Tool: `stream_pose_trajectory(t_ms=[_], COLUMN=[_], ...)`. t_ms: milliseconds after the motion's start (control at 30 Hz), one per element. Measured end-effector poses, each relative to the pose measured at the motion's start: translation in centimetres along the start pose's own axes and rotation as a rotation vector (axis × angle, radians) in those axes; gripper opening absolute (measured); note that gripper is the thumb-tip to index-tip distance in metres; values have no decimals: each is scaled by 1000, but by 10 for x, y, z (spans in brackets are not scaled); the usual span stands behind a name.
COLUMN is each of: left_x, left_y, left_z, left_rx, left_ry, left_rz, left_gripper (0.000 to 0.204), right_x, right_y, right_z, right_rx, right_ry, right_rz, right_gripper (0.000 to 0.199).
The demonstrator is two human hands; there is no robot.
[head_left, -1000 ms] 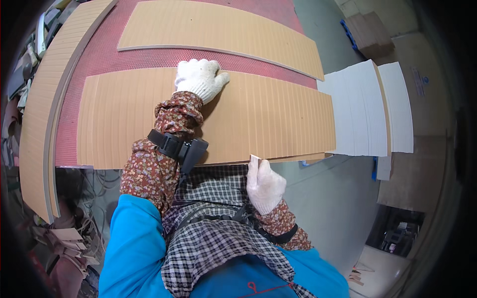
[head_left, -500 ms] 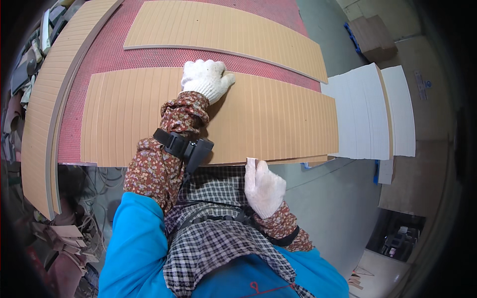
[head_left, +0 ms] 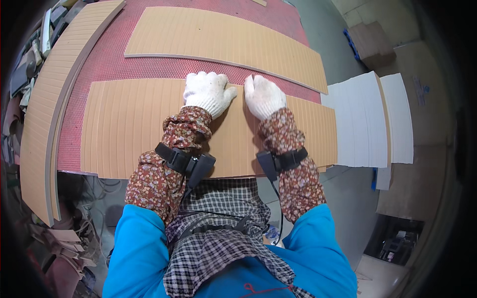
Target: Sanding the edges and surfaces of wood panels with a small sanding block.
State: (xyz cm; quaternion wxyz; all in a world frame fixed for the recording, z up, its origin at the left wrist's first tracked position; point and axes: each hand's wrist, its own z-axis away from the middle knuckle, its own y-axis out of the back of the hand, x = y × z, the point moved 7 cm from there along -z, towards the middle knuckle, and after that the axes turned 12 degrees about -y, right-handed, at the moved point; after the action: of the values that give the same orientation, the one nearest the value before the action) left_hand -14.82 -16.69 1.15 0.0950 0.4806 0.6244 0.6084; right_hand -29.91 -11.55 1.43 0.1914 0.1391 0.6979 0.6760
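Observation:
A long tan board with grooves across it (head_left: 139, 129) lies before me, with at least one more board edge showing under it. My left hand (head_left: 207, 93), in a white knit glove, rests at its far edge. The fingers curl over that edge while the thumb stands out to the side. Close by on the right, my gloved right hand (head_left: 265, 97) is closed at the same far edge. Between its thumb and fingers is a small flat pale piece (head_left: 249, 79), mostly hidden by the glove.
Another grooved board (head_left: 223, 39) lies farther back on the red mesh-covered table (head_left: 104, 64). Stacked long boards (head_left: 64, 94) stand along the left side. White panels (head_left: 357, 119) adjoin the table's right end. Brown stacked sheets (head_left: 372, 44) are on the floor beyond.
My right hand has moved from the board's near edge to its far edge, still pinching the small piece. My left hand has kept its place on the board. The whole view has shifted slightly.

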Motion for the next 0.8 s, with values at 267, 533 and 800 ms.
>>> stream_pose_trajectory(t_ms=[267, 533, 800], left_x=[-11, -17, -9], left_y=[-5, -1, -3], left_z=[3, 7, 2], left_rx=[-14, 7, 5], left_ry=[17, 28, 2], left_rz=[-20, -9, 7], left_gripper=[39, 41, 40], right_x=[-9, -14, 9], right_y=[-2, 23, 10], right_z=[12, 165, 249], right_rx=[30, 120, 69], right_ry=[-28, -87, -178], right_rz=[-37, -127, -121], right_gripper=[47, 31, 27])
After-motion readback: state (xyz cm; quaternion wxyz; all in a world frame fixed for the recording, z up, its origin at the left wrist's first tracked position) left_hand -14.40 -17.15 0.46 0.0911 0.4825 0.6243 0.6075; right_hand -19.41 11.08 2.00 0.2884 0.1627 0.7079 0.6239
